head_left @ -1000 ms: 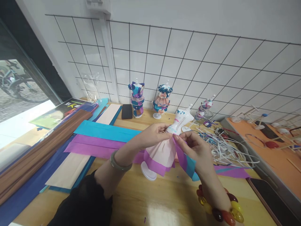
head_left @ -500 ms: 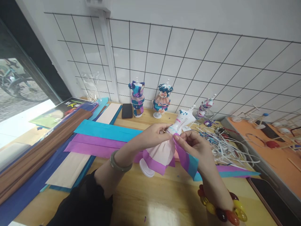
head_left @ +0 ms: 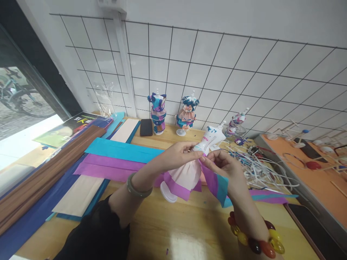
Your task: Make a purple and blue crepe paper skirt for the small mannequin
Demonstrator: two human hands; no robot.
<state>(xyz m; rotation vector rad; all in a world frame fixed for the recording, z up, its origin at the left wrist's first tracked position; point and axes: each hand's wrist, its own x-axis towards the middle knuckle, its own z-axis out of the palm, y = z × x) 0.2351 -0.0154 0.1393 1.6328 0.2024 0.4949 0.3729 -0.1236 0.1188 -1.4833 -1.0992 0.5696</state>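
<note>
A small white mannequin (head_left: 213,138) leans to the right, its round base (head_left: 168,192) tipped off the table. Round its waist sits a pleated cream paper skirt (head_left: 183,174) with a purple hem. My left hand (head_left: 182,154) is closed round the back of the waist, thumb across the front. At the right of the waist, my right hand (head_left: 223,166) pinches the top of a purple and blue crepe paper strip (head_left: 215,184) against the skirt. The strip's tail passes behind my right wrist and lies on the table beyond it.
Dressed mannequins (head_left: 158,113) stand along the wall beside a phone (head_left: 146,128). Crepe paper sheets (head_left: 121,150) and a brown roll (head_left: 54,173) lie left. Shredded paper strips (head_left: 255,166), another phone (head_left: 311,227) and an orange board (head_left: 303,169) are at right.
The mannequin has tilted slightly further right and its base has shifted a little left. My right fingers have bunched the strip closer to the waist; its tail shows more at right.
</note>
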